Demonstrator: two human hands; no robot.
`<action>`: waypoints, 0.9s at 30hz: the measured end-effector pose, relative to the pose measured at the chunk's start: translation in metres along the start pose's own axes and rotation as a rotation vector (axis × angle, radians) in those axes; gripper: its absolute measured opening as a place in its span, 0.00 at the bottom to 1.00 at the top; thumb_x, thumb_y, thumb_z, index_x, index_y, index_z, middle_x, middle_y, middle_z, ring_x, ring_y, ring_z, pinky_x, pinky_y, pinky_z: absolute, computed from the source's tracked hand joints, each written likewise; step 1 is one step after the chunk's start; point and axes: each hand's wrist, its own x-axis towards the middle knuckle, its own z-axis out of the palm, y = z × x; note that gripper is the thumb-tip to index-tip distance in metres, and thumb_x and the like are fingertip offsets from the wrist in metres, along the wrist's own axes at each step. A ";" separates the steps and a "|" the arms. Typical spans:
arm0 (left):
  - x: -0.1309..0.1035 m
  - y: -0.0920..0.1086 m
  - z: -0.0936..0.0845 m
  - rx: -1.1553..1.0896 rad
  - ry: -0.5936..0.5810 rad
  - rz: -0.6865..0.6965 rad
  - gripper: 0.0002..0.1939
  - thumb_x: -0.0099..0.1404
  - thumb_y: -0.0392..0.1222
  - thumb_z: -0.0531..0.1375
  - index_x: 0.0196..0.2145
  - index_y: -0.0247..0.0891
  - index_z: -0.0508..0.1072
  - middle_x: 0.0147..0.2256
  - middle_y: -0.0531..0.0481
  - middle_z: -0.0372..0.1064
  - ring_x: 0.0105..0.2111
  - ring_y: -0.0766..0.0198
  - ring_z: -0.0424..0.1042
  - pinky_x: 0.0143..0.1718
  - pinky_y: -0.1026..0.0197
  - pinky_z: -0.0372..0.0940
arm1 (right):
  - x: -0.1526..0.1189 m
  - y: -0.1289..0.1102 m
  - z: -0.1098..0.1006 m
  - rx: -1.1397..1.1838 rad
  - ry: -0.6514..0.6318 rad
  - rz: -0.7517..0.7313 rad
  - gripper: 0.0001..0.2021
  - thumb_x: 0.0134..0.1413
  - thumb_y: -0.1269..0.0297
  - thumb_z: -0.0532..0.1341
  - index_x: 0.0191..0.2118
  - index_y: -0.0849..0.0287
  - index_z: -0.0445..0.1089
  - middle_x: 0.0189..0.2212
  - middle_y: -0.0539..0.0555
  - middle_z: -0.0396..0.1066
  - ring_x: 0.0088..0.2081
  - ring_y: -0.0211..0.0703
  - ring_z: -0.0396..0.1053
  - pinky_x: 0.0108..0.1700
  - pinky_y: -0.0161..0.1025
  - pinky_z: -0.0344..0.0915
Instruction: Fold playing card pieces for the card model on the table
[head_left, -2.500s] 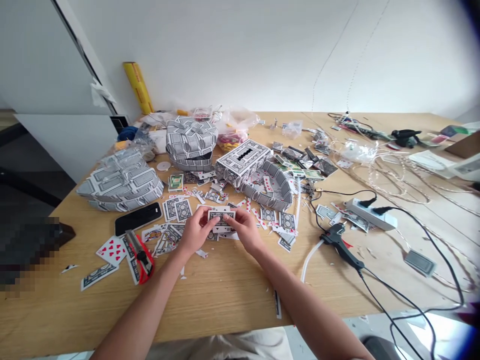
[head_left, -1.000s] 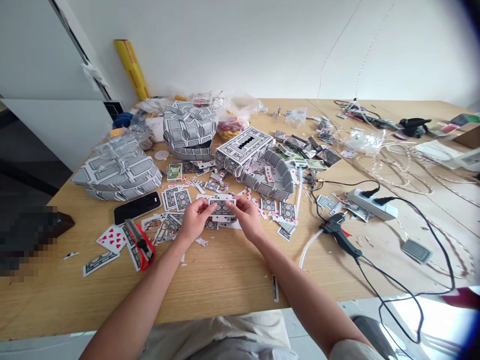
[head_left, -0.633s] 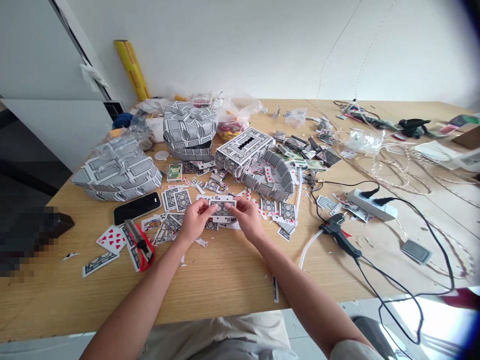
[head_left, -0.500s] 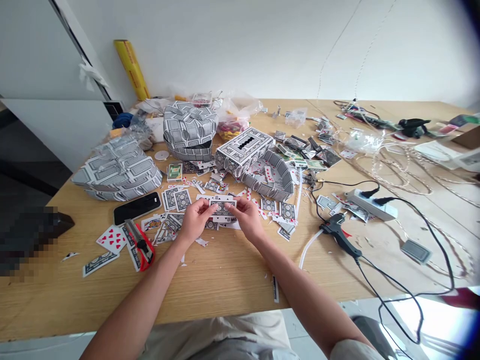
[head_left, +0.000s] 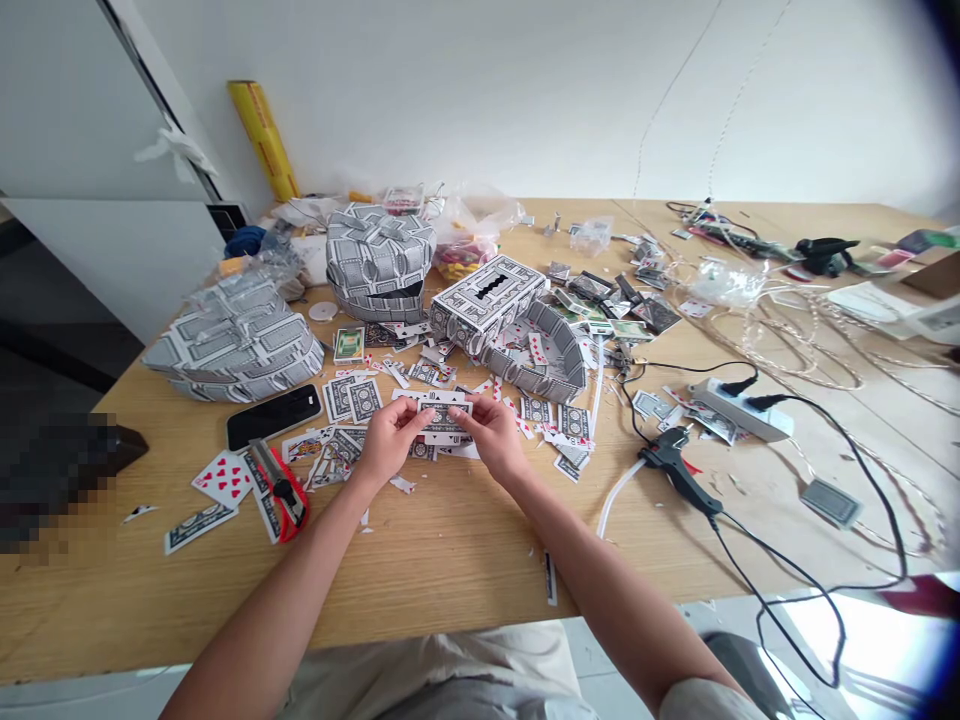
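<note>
Playing cards [head_left: 445,421] are held level between my two hands, just above the table; a narrow patterned piece lies across a ten card. My left hand [head_left: 392,437] pinches the left end with its thumb on top. On the other end, my right hand [head_left: 491,435] grips the same way, thumb pressed on the patterned strip. Fingers under the cards are hidden. Cut card pieces [head_left: 345,445] surround both hands. Behind them is a curved tray made of cards [head_left: 562,362], and a patterned box [head_left: 491,300] leans on its edge.
At left lie a phone [head_left: 274,418] and a red utility knife [head_left: 283,492]. A glue gun [head_left: 681,472] with trailing cord and a power strip [head_left: 742,410] are at right. Two woven card boxes, one rounded [head_left: 381,262] and one pointed [head_left: 236,342], stand at the back left.
</note>
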 end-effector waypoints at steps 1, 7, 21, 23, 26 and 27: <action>0.000 0.000 0.000 0.002 -0.002 0.001 0.24 0.62 0.63 0.70 0.28 0.39 0.71 0.23 0.56 0.62 0.24 0.66 0.63 0.26 0.65 0.65 | 0.000 0.000 0.000 0.002 0.004 0.004 0.25 0.37 0.42 0.80 0.35 0.54 0.78 0.30 0.52 0.79 0.31 0.46 0.73 0.38 0.44 0.70; 0.001 -0.003 -0.003 0.006 -0.012 0.010 0.24 0.61 0.63 0.71 0.28 0.39 0.72 0.23 0.56 0.64 0.25 0.66 0.64 0.27 0.64 0.66 | 0.000 0.002 -0.001 0.014 0.031 0.001 0.26 0.35 0.41 0.81 0.35 0.54 0.77 0.29 0.51 0.79 0.31 0.46 0.73 0.36 0.43 0.70; 0.001 -0.001 -0.004 -0.034 -0.035 -0.009 0.20 0.62 0.59 0.71 0.30 0.39 0.75 0.25 0.54 0.68 0.25 0.64 0.67 0.28 0.63 0.67 | 0.000 0.005 0.000 -0.024 0.018 -0.008 0.26 0.35 0.40 0.81 0.34 0.54 0.78 0.28 0.52 0.79 0.29 0.45 0.72 0.33 0.42 0.69; 0.001 0.002 -0.005 -0.038 -0.034 0.005 0.18 0.62 0.57 0.71 0.36 0.39 0.78 0.30 0.52 0.73 0.30 0.62 0.71 0.32 0.62 0.67 | -0.002 0.004 0.001 -0.023 -0.009 -0.005 0.26 0.37 0.41 0.81 0.34 0.55 0.79 0.29 0.52 0.79 0.29 0.45 0.72 0.33 0.42 0.69; 0.000 0.003 -0.005 -0.036 -0.014 0.026 0.17 0.63 0.54 0.70 0.39 0.38 0.79 0.32 0.51 0.75 0.32 0.62 0.71 0.34 0.62 0.65 | -0.004 0.004 0.002 -0.020 -0.042 -0.006 0.24 0.40 0.42 0.80 0.35 0.56 0.80 0.29 0.52 0.79 0.28 0.44 0.71 0.32 0.41 0.68; 0.000 0.003 -0.005 -0.033 -0.007 0.029 0.16 0.63 0.54 0.70 0.38 0.38 0.78 0.31 0.51 0.74 0.31 0.63 0.70 0.34 0.63 0.64 | -0.005 0.005 0.002 -0.018 -0.044 -0.005 0.24 0.40 0.43 0.80 0.35 0.56 0.80 0.28 0.52 0.79 0.28 0.43 0.71 0.32 0.40 0.67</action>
